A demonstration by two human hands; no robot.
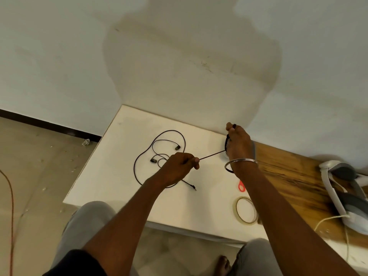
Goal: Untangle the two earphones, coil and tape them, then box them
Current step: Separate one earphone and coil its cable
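Tabletop (111,176): R hand (239,144), above tape roll (246,211), fingers wound w/ earphone cord (211,155) coil; L hand (179,166), up-left of roll, fingers pinch the taut run. Risk: 2nd earphone (177,147), loose under L hand, could snag & re-tangle; slack tension = coil slips off.

Bare board (95,182) lies left of the loose earphone (177,147); tape roll (235,208), scissors (241,186) crowd right.
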